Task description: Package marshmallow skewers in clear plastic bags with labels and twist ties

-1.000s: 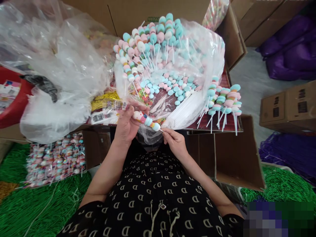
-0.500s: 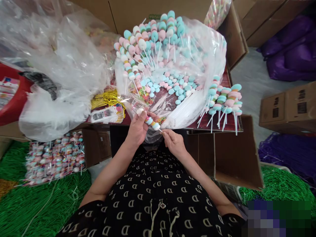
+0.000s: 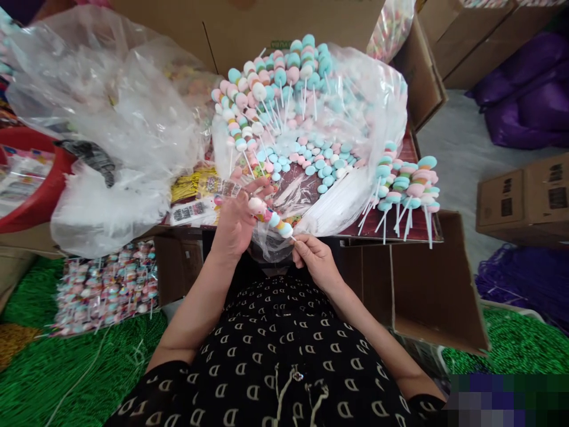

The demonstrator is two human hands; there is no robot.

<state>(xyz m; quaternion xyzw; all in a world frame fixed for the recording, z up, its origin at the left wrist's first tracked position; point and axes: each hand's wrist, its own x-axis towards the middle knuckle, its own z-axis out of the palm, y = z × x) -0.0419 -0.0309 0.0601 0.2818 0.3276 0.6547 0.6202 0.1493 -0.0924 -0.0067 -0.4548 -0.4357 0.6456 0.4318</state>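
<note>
My right hand (image 3: 315, 260) pinches the white stick of a candy skewer (image 3: 274, 219) between thumb and fingertips. The skewer tilts up to the left, with white, blue and yellowish pieces, and a printed clear wrapper seems to lie about its upper part. Beside the skewer's top end is my left hand (image 3: 237, 222), its fingers spread and apart; whether it touches the wrapper I cannot tell. Behind these fingers, printed clear wrappers (image 3: 193, 212) and yellow twist ties (image 3: 192, 184) lie on the table. Loose blue, pink and white candies (image 3: 322, 163) are spread beyond, near a bundle of white sticks (image 3: 331, 204).
Several finished skewers (image 3: 306, 59) rest on a big plastic bag (image 3: 373, 89); more skewers (image 3: 409, 184) overhang the table's right edge. To the left are another plastic bag (image 3: 133, 118) and a red basin (image 3: 40, 196). An open cardboard box (image 3: 435, 290) stands below right, wrapped skewers (image 3: 111, 284) below left.
My left hand has let go of the skewer's upper end, moved slightly left and spread its fingers. My right hand still pinches the stick. The whole view has shifted a little.
</note>
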